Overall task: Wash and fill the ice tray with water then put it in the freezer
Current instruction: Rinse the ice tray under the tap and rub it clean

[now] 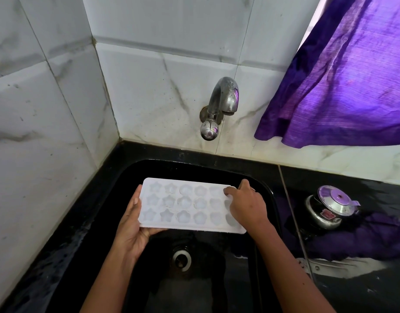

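Observation:
A white ice tray (185,204) with star, flower and round moulds is held flat over the black sink (269,199). My left hand (131,227) grips its left end, thumb on the top edge and fingers underneath. My right hand (246,204) lies over the tray's right end with its fingertips bent down into the moulds there. A metal tap (224,102) sticks out of the tiled wall above the sink; no water runs from it. The freezer is out of view.
The sink drain (182,259) lies below the tray. A steel pressure cooker (330,206) stands on the black counter to the right. A purple curtain (343,86) hangs at the upper right. White marble tiles (47,109) close off the left and back.

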